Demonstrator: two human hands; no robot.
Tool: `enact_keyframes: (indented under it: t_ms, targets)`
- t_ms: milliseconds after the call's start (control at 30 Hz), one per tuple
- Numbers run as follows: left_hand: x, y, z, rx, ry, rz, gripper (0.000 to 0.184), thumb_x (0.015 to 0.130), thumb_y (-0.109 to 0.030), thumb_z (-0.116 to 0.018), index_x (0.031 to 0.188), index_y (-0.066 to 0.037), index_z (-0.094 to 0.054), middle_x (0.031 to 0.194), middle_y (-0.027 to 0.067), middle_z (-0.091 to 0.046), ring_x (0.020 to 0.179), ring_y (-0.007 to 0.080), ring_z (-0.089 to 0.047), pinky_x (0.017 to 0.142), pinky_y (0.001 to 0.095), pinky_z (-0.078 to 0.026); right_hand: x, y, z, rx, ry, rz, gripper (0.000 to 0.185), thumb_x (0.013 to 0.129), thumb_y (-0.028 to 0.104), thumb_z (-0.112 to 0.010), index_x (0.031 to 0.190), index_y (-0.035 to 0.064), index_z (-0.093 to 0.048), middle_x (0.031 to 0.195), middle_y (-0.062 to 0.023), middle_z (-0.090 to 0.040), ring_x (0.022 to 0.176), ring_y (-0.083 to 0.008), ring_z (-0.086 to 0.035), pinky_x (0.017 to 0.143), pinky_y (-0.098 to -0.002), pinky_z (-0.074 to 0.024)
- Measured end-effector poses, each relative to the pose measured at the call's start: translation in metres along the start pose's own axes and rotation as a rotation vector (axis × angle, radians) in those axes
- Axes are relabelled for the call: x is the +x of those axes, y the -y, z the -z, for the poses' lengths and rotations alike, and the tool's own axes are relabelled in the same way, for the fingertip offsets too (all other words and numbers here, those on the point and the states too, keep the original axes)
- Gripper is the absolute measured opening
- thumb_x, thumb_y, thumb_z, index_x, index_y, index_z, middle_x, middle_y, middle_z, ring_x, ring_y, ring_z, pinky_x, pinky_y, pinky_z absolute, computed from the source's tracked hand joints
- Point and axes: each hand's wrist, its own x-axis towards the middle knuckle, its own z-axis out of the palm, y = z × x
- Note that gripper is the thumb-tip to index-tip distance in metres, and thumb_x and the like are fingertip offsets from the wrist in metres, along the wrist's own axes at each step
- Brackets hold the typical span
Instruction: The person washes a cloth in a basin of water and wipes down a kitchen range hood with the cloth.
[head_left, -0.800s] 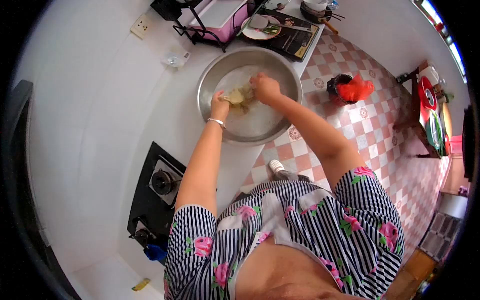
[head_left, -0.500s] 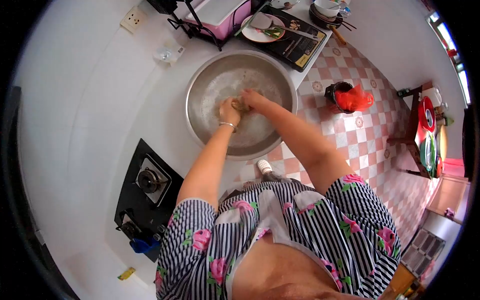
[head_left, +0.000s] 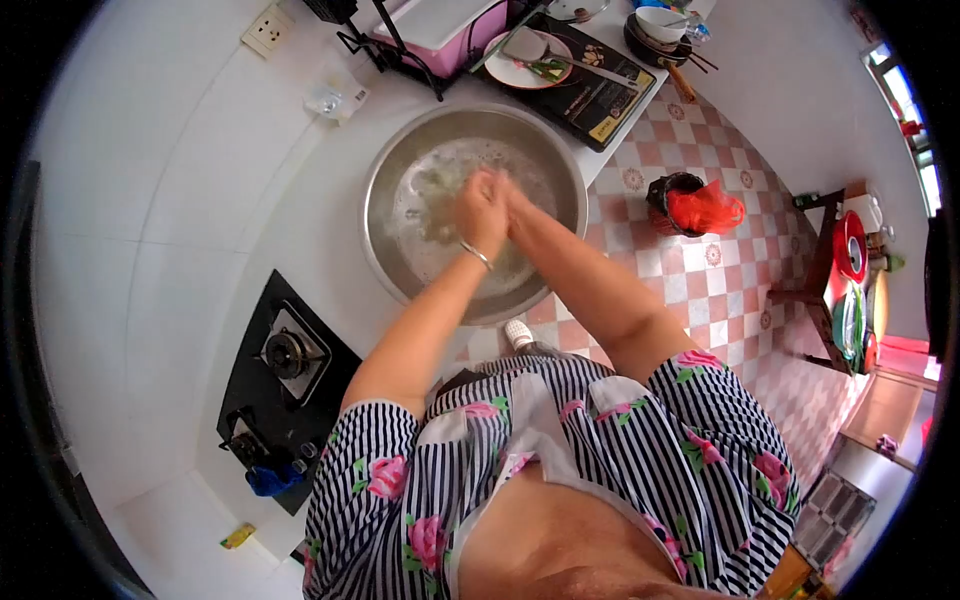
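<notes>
One left hand (head_left: pixel 481 212), one right hand (head_left: pixel 512 198), one metal basin (head_left: pixel 382 200).
Two short sleeves (head_left: pixel 365 455), one bracelet (head_left: pixel 477 256) and one shoe (head_left: pixel 518 333) are in view, along with one gas stove (head_left: pixel 283 412) bearing two burners (head_left: pixel 287 353), one flat black cooker (head_left: pixel 612 95), one plate (head_left: pixel 508 70), one spatula (head_left: pixel 590 68), one pink tub (head_left: pixel 452 54), one pan (head_left: pixel 645 50), one wall socket (head_left: pixel 267 31), one waste bin (head_left: pixel 660 215) and one red bag (head_left: pixel 708 208); the greenish bits (head_left: pixel 440 205) in the basin are too blurred to count.

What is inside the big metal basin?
The basin holds what looks like cloudy water; the left hand and right hand meet over it. Anything between or beneath them is covered.
</notes>
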Motion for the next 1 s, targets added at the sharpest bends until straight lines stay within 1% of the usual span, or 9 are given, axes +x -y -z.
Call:
enact_keyframes:
  t_ms: [67,133,267,400,467,533,700,833,1000]
  targets:
    - [-0.020,-0.019,-0.002,0.056,0.120,0.082,0.037,0.084,-0.043,-0.052,0.098,-0.011,-0.064,0.088,0.0159,-0.061,0.088,0.0300,-0.057,0.080,0.0428,-0.044,0.018,-0.011,0.024,0.171,0.429,-0.011,0.028,0.092,0.034,-0.044,0.091,0.0097,-0.057,0.081,-0.0034,-0.060,0.079,-0.0177,-0.057,0.069,-0.0339,-0.0483]
    - [0.008,0.015,-0.004,0.078,-0.017,0.068,0.039,0.087,-0.039,-0.046,0.090,-0.004,-0.061,0.084,0.0203,-0.061,0.082,0.0357,-0.057,0.075,0.0442,-0.043,-0.038,0.008,-0.056,-0.428,-0.278,-0.026,0.032,0.093,0.036,-0.040,0.097,0.0084,-0.056,0.084,-0.0037,-0.061,0.084,-0.0200,-0.058,0.072,-0.0382,-0.0470]
    - [0.019,0.027,0.011,0.031,-0.019,0.059,0.048,0.091,-0.039,-0.035,0.089,0.001,-0.061,0.086,0.0239,-0.061,0.082,0.0399,-0.057,0.073,0.0463,-0.043,-0.007,0.001,-0.066,-0.293,-0.426,-0.181,0.037,0.094,0.038,-0.037,0.108,0.0062,-0.049,0.095,-0.0091,-0.060,0.085,-0.0235,-0.058,0.075,-0.0429,-0.0455]
    - [0.001,0.022,-0.013,0.174,-0.112,-0.120,0.044,0.090,-0.034,-0.036,0.082,0.002,-0.059,0.079,0.0231,-0.061,0.078,0.0407,-0.057,0.070,0.0470,-0.043,0.034,0.005,0.034,-0.032,0.213,-0.177,0.036,0.095,0.036,-0.034,0.101,0.0073,-0.054,0.091,-0.0092,-0.061,0.084,-0.0223,-0.058,0.075,-0.0404,-0.0469]
    - [0.017,0.028,0.000,0.131,-0.183,-0.109,0.043,0.092,-0.033,-0.039,0.075,0.002,-0.057,0.071,0.0214,-0.059,0.068,0.0379,-0.057,0.066,0.0451,-0.043,0.028,-0.004,0.013,-0.156,-0.046,-0.197,0.036,0.095,0.037,-0.035,0.100,0.0072,-0.055,0.092,-0.0100,-0.061,0.082,-0.0224,-0.058,0.074,-0.0408,-0.0480]
    - [0.047,0.063,0.007,-0.121,-0.090,0.027,0.044,0.092,-0.035,-0.040,0.072,0.000,-0.057,0.069,0.0166,-0.058,0.067,0.0330,-0.057,0.065,0.0431,-0.043,-0.019,0.002,-0.093,-0.225,-0.333,-0.167,0.037,0.095,0.035,-0.034,0.101,0.0046,-0.054,0.096,-0.0099,-0.060,0.082,-0.0221,-0.059,0.075,-0.0416,-0.0492]
    - [0.049,0.028,0.049,-0.865,0.395,0.618,0.045,0.091,-0.044,-0.042,0.090,-0.002,-0.058,0.086,0.0062,-0.058,0.073,0.0154,-0.054,0.066,0.0300,-0.044,0.023,0.009,-0.035,-0.375,-0.254,-0.145,0.046,0.095,0.041,-0.031,0.112,0.0019,-0.048,0.117,-0.0105,-0.052,0.097,-0.0279,-0.056,0.081,-0.0445,-0.0474]
    - [0.061,0.046,0.041,-0.216,0.129,-0.023,0.030,0.088,-0.029,-0.053,0.087,-0.001,-0.061,0.076,0.0076,-0.062,0.069,0.0160,-0.058,0.063,0.0305,-0.045,-0.006,0.024,-0.085,-0.818,-0.319,-0.399,0.059,0.091,0.052,-0.032,0.118,0.0018,-0.045,0.125,-0.0115,-0.045,0.104,-0.0303,-0.052,0.082,-0.0469,-0.0463]
    - [0.006,0.003,0.021,-0.094,0.017,-0.406,0.028,0.085,-0.025,-0.054,0.074,0.001,-0.058,0.072,0.0147,-0.061,0.066,0.0248,-0.059,0.060,0.0361,-0.044,0.004,0.028,-0.059,-0.147,-0.070,-0.348,0.057,0.089,0.054,-0.034,0.116,0.0069,-0.050,0.118,-0.0108,-0.053,0.098,-0.0255,-0.053,0.083,-0.0397,-0.0441]
